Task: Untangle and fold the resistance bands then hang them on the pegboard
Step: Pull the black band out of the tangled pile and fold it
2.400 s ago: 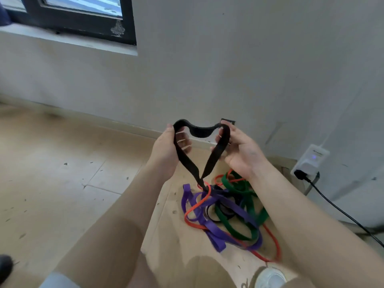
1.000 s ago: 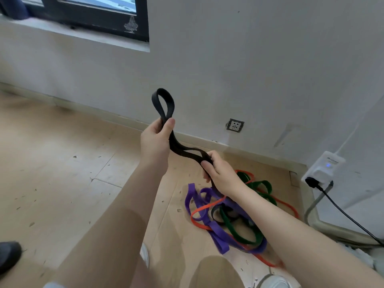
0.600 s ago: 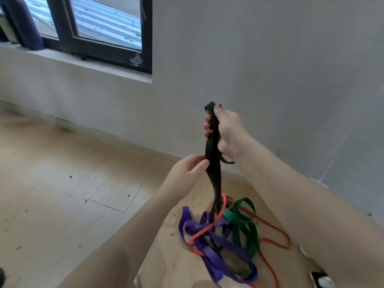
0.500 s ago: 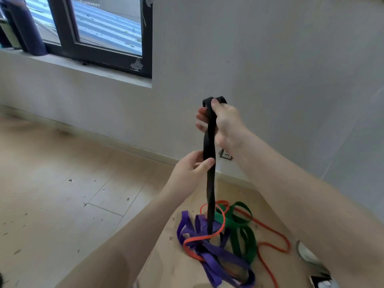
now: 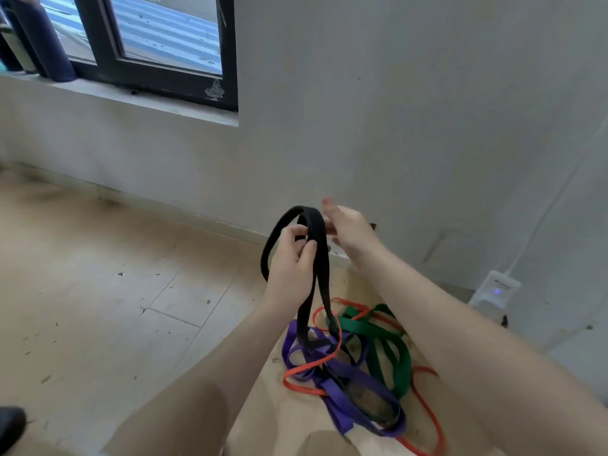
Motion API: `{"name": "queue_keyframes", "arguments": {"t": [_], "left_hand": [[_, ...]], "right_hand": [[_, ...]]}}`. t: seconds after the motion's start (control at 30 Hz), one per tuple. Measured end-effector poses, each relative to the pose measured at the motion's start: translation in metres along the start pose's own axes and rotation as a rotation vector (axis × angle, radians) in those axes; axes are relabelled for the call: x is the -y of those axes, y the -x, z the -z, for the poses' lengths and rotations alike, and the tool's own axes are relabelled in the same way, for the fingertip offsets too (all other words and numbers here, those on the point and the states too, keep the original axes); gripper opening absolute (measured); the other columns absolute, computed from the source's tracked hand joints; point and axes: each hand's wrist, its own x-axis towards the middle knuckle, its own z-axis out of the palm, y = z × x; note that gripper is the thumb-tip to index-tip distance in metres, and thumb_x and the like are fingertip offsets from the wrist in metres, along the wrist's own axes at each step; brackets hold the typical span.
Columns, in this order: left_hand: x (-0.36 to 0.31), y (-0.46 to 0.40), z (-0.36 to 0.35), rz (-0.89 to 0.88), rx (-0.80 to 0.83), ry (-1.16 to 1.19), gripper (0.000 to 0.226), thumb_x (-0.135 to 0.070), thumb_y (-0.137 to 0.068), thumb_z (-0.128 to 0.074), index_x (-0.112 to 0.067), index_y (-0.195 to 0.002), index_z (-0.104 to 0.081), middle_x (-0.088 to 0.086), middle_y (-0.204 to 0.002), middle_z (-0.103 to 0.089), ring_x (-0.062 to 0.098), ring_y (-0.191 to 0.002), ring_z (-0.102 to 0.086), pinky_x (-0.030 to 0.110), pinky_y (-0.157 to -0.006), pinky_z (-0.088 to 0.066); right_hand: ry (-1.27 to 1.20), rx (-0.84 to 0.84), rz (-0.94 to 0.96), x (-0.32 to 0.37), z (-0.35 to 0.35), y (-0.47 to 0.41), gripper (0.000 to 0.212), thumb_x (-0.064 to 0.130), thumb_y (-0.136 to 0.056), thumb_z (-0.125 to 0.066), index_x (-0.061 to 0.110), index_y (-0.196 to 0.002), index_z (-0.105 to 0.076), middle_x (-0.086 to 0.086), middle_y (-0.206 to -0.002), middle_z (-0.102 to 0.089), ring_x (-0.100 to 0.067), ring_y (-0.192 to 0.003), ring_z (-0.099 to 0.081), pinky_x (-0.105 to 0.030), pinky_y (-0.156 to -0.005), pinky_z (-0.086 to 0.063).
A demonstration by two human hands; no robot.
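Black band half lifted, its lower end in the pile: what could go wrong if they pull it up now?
1. The black band runs down into the tangle under the purple band and orange band; pulling may drag them along or tighten the knot.
2. Only the left hand grips it; the right hand looks open, so the folded loop could slip.

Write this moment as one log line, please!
left hand: grips black band | right hand: open beside it | lower end: in floor tangle
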Motion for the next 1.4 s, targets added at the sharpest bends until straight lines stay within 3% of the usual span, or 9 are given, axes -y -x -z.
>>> {"name": "queue_keyframes", "arguments": {"t": [0.1, 0.2, 0.4, 0.6, 0.8, 1.0, 1.13, 1.27, 1.4], "left_hand": [[0.001, -0.002, 0.001, 0.098, -0.053, 0.065, 0.013, -0.012, -0.097, -0.041, -0.017, -0.107, -0.049, 0.003, -0.095, -0.066, 0.015, -0.089, -0.064, 0.027, -0.074, -0.051], [-0.006, -0.005, 0.0, 0.077, -0.01, 0.097, 0.017, -0.007, -0.097, -0.041, -0.015, -0.106, -0.053, 0.004, -0.09, -0.069, 0.016, -0.085, -0.065, 0.029, -0.075, -0.053], [-0.053, -0.026, -0.002, 0.004, 0.036, 0.244, 0.017, -0.01, -0.097, -0.043, -0.017, -0.109, -0.053, 0.004, -0.09, -0.069, 0.016, -0.082, -0.067, 0.028, -0.071, -0.055], [-0.114, -0.062, -0.002, -0.177, 0.024, 0.385, 0.013, -0.009, -0.097, -0.043, -0.013, -0.104, -0.053, 0.003, -0.092, -0.069, 0.011, -0.089, -0.066, 0.021, -0.074, -0.052], [-0.109, -0.055, 0.003, -0.035, 0.094, 0.082, 0.022, -0.032, -0.096, -0.046, -0.017, -0.105, -0.061, -0.003, -0.1, -0.069, 0.008, -0.095, -0.065, 0.028, -0.086, -0.048], [-0.078, -0.022, -0.001, -0.114, 0.105, 0.077, 0.016, -0.014, -0.089, -0.06, -0.016, -0.105, -0.061, -0.006, -0.095, -0.068, -0.002, -0.083, -0.065, 0.012, -0.074, -0.051], [-0.051, -0.011, -0.001, -0.116, 0.002, -0.028, 0.014, -0.012, -0.084, -0.066, -0.014, -0.098, -0.062, -0.001, -0.087, -0.068, 0.007, -0.077, -0.065, 0.012, -0.065, -0.05], [-0.015, -0.002, 0.002, 0.018, -0.024, 0.018, 0.01, -0.011, -0.084, -0.067, -0.016, -0.092, -0.063, 0.004, -0.088, -0.069, 0.012, -0.08, -0.066, 0.018, -0.07, -0.053], [0.013, -0.004, 0.002, 0.242, -0.033, 0.115, 0.002, -0.012, -0.086, -0.065, -0.012, -0.088, -0.065, 0.003, -0.08, -0.068, 0.015, -0.073, -0.066, 0.024, -0.064, -0.055]], "right_hand": [[-0.035, 0.114, -0.055, -0.05, 0.003, 0.021, 0.027, 0.03, -0.101, -0.035, 0.022, -0.105, -0.06, 0.003, -0.107, -0.065, -0.01, -0.104, -0.058, -0.028, -0.097, -0.042], [0.01, 0.18, 0.059, -0.076, 0.004, 0.037, 0.024, 0.013, -0.099, -0.039, 0.026, -0.112, -0.055, 0.011, -0.109, -0.062, 0.001, -0.103, -0.056, -0.014, -0.088, -0.043], [0.081, 0.124, 0.245, -0.044, 0.006, 0.03, 0.034, 0.016, -0.097, -0.044, 0.027, -0.129, -0.044, 0.015, -0.109, -0.06, 0.006, -0.102, -0.057, -0.011, -0.084, -0.046], [-0.016, 0.069, 0.286, 0.034, 0.019, 0.006, 0.02, 0.01, -0.097, -0.045, 0.013, -0.106, -0.062, 0.002, -0.085, -0.067, -0.007, -0.079, -0.064, -0.018, -0.069, -0.052], [-0.216, -0.104, 0.23, 0.084, 0.034, -0.007, 0.013, 0.008, -0.094, -0.05, 0.007, -0.095, -0.063, -0.007, -0.082, -0.067, -0.018, -0.073, -0.066, -0.032, -0.07, -0.056], [-0.469, -0.17, 0.105, 0.091, 0.026, -0.013, 0.014, 0.01, -0.09, -0.059, 0.01, -0.076, -0.057, -0.005, -0.075, -0.063, -0.003, -0.048, -0.061, -0.014, -0.044, -0.046], [-0.447, -0.186, 0.015, 0.057, 0.021, -0.004, 0.014, 0.018, -0.087, -0.064, 0.007, -0.08, -0.059, -0.005, -0.076, -0.061, -0.011, -0.062, -0.059, -0.015, -0.05, -0.049], [-0.166, -0.109, -0.103, -0.002, 0.023, 0.012, 0.032, 0.039, -0.095, -0.046, 0.01, -0.096, -0.062, -0.003, -0.085, -0.068, -0.015, -0.079, -0.063, -0.024, -0.068, -0.048], [-0.055, 0.002, -0.121, -0.08, 0.01, 0.042, 0.021, 0.022, -0.098, -0.044, 0.015, -0.111, -0.059, -0.001, -0.107, -0.065, -0.01, -0.098, -0.058, -0.017, -0.076, -0.044]]}}
